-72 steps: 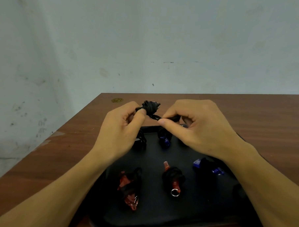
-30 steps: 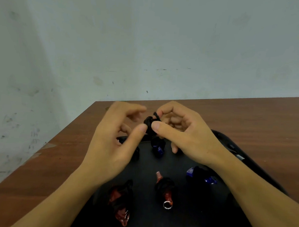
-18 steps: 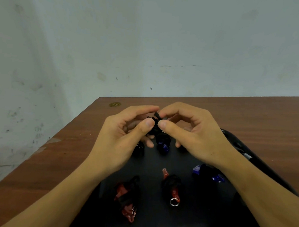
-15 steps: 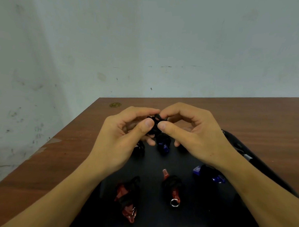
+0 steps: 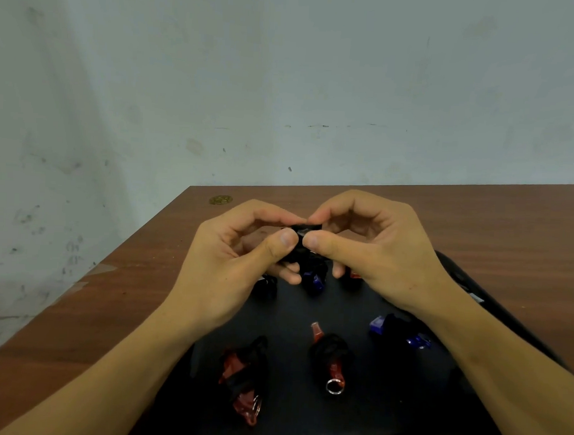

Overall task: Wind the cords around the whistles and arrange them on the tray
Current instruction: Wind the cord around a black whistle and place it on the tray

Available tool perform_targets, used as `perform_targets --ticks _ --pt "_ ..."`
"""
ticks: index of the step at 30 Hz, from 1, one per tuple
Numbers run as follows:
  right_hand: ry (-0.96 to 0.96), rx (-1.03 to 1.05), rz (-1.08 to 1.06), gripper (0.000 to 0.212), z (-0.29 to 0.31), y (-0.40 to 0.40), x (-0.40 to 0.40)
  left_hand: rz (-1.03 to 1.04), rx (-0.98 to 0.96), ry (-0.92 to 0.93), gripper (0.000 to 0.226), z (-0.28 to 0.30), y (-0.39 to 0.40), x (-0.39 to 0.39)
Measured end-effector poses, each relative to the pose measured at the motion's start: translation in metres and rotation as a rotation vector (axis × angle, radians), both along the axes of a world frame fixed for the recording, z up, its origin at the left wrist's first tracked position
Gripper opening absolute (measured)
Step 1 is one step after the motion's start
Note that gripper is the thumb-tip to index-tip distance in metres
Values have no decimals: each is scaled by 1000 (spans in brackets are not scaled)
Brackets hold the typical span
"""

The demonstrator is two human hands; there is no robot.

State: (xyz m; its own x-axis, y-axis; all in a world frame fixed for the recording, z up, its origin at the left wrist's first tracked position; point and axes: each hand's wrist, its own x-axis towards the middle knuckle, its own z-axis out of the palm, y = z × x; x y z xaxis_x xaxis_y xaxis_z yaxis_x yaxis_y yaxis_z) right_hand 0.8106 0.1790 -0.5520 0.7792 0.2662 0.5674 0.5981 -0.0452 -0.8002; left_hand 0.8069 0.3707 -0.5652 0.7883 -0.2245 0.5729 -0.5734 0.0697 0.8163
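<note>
Above the far end of the black tray (image 5: 386, 402), my left hand (image 5: 231, 267) and my right hand (image 5: 373, 250) pinch one cord-wrapped black whistle (image 5: 303, 233) between thumbs and forefingers. Its body is mostly hidden by my fingers. On the tray lie wound whistles: a red one (image 5: 242, 383) at front left, another red one (image 5: 330, 357) with a metal ring in the middle, a blue one (image 5: 399, 330) by my right wrist, a blue one (image 5: 314, 279) and a dark one (image 5: 266, 287) under my hands.
The tray rests on a brown wooden table (image 5: 509, 227) whose left edge runs diagonally beside a pale wall (image 5: 285, 85). A small gold round mark (image 5: 220, 200) sits near the table's far left corner. A bit of red (image 5: 355, 275) shows under my right hand.
My hands have drawn together: the cord end that my right hand pulled sideways is wound in, and both thumbs now press the black whistle. The camera shifted slightly.
</note>
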Motion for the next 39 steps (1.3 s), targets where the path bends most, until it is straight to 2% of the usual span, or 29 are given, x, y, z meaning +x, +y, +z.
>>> perform_targets --ticks 7,12,21,29,39 --pt "124 108 79 18 -1 -2 4 8 -74 13 19 -1 -1 1" --pt "30 76 18 13 -2 -2 6 53 -117 39 20 -1 -1 2" --pt "-78 22 -182 17 -8 6 6 78 -139 68 18 -2 -8 -2" --pt "-406 -92 -299 12 -13 13 11 2 -304 213 13 0 -8 -1" --pt "-331 -123 -142 19 -16 13 13 -50 -430 331 9 3 -6 0"
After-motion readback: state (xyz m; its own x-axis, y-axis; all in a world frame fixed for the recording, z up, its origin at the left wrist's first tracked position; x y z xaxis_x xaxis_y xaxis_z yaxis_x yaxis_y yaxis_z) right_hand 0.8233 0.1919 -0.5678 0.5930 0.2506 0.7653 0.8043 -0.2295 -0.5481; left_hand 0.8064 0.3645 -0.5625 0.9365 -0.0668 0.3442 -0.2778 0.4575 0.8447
